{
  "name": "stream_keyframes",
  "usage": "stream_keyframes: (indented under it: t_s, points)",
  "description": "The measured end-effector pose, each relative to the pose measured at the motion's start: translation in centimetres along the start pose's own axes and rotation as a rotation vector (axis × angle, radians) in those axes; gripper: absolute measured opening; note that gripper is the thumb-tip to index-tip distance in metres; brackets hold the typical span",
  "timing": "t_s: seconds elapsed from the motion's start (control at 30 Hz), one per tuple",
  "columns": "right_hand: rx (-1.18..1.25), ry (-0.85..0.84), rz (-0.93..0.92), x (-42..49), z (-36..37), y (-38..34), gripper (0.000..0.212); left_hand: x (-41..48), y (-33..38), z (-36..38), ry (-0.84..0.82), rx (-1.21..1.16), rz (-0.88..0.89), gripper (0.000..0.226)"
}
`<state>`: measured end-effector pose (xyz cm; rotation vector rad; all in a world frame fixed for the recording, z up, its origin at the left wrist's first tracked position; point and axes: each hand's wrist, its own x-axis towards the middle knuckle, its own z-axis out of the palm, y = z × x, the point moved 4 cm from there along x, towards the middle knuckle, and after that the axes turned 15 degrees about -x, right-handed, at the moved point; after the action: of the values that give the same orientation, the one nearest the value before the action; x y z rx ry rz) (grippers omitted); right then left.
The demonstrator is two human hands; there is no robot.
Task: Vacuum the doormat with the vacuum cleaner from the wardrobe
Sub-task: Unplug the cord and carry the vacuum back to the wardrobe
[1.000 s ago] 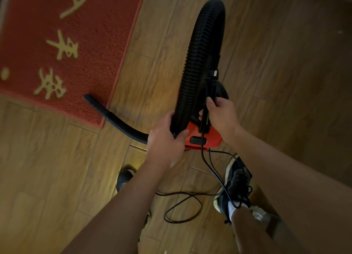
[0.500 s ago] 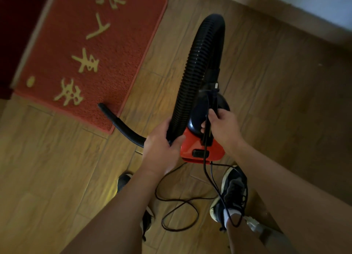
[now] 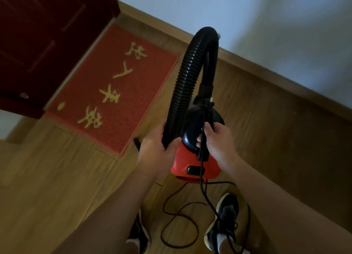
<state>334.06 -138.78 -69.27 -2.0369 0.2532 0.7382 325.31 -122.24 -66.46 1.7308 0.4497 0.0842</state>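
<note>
Since a second ago: my head has come up, so the door (image 3: pixel 38 34) and wall (image 3: pixel 266 25) are now in view and the whole doormat (image 3: pixel 118 86) shows. The nozzle end (image 3: pixel 136 142) has drawn back from the mat's edge and is mostly hidden behind my left hand. Both grips are unchanged.
Left hand (image 3: pixel 158 154): wrapped round the lower run of the black hose (image 3: pixel 182 86), right beside the machine's body.
Right hand (image 3: pixel 219 139): fingers curled round the black handle, with the cord (image 3: pixel 179 211) running down across them.
Vacuum cleaner (image 3: pixel 190 164): red and black, held up off the floor (image 3: pixel 47 177) between both hands, above my shoes. The hose arches high over it and comes down on the left.
Doormat position: flat against the foot of the door, ahead and to my left. Its near corner sits just beside the nozzle end, apparently not touching.
Cord: loops loosely on the boards between my left shoe (image 3: pixel 140 232) and right shoe (image 3: pixel 226 215). No plug in view.
Done so far: machine fetched and carried to the mat.
Left to do: as far as I can judge, all the cleaning itself, as no pass over the pile shows. Whether the motor runs I cannot tell.
Watch: slack cord around my feet is a likely trip or snag.
</note>
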Motion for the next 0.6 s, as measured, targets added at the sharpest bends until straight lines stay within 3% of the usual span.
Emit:
stream_keyframes:
  t_s: [0.6]
  points:
    - [-0.091,0.132,-0.241,-9.1,-5.6,-18.2,0.037,2.1,17.5,-7.6,0.056,-0.022,0.258,0.040]
